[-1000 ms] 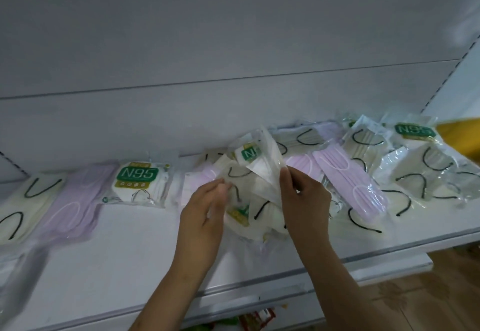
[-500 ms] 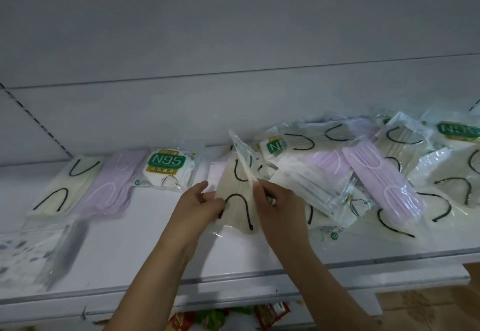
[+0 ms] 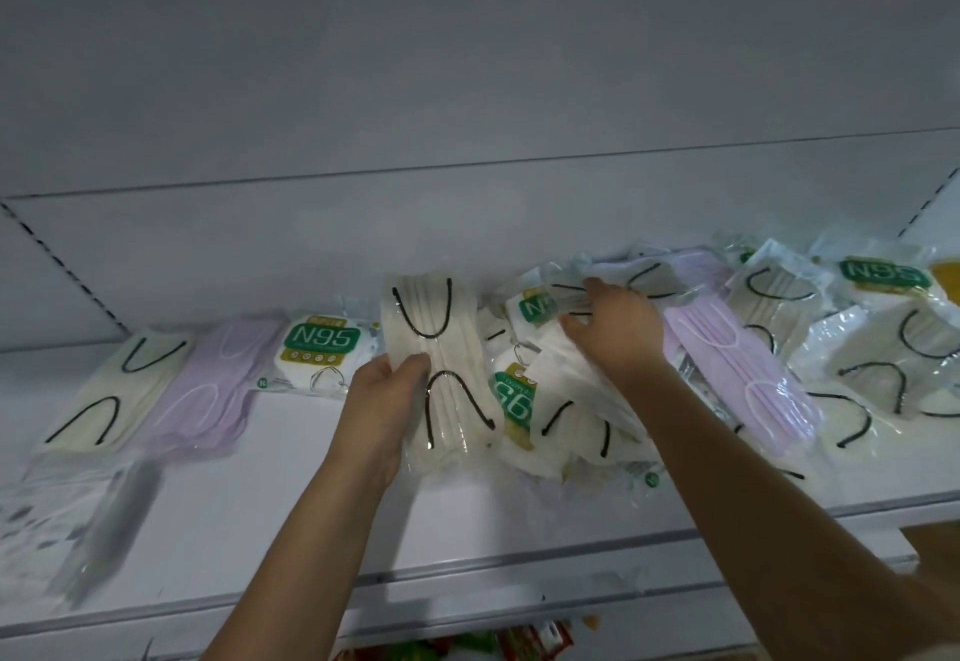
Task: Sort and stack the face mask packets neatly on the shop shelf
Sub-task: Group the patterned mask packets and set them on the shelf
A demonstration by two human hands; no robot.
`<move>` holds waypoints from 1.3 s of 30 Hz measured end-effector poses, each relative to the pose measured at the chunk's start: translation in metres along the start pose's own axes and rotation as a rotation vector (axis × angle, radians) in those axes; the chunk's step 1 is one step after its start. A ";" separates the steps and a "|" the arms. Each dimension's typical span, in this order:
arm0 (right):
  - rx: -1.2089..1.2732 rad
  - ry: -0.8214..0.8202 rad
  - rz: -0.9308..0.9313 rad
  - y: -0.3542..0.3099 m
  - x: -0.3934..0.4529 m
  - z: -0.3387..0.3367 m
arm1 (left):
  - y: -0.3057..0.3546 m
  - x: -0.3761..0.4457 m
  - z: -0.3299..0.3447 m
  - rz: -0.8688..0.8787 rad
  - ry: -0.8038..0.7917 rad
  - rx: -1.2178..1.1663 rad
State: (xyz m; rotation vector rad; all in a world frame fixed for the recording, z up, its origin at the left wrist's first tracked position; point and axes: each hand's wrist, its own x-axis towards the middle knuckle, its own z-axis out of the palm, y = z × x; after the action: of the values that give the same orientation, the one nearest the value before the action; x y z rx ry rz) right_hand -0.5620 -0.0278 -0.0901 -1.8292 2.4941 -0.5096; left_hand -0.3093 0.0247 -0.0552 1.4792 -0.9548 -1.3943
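On the white shop shelf (image 3: 291, 520), centre: left hand (image 3: 387, 403) grips a clear packet of cream masks with black ear loops (image 3: 441, 364), thumb curled over its front, fingers behind, packet upright and tilted slightly, lower end over the shelf. Right hand (image 3: 615, 328) reaches into the loose heap of mixed mask packets (image 3: 587, 400) just right of it, fingers spread and bent, pressing on a clear packet near the top of the heap; can't tell if it actually pinches anything. Held packet sits between the two hands, touching the heap's left edge. Left of the left hand, a row lies flat against the back: green-labelled N95 packet (image 3: 317, 354), lilac mask packet (image 3: 218, 390), cream packet with black loops (image 3: 114, 395), each overlapping the next. Right of the right hand: another lilac packet (image 3: 737, 374), more cream packets, a second N95 packet (image 3: 883, 276) at the far right.
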 end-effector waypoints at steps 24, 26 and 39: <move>0.563 -0.105 -0.618 -0.018 -0.105 -0.041 | 0.006 0.013 0.041 -0.109 -0.332 -0.210; 0.527 -0.117 -0.571 0.001 -0.116 -0.049 | 0.003 0.012 0.061 0.024 -0.330 -0.083; 0.261 0.050 0.689 0.198 -0.024 -0.057 | -0.009 -0.016 0.210 0.156 -0.360 0.111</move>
State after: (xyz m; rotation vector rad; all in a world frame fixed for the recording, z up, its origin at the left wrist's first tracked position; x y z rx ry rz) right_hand -0.7497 0.0620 -0.0922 -0.7983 2.6930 -0.7807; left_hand -0.5198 0.0245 -0.0587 1.2218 -1.3616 -1.5407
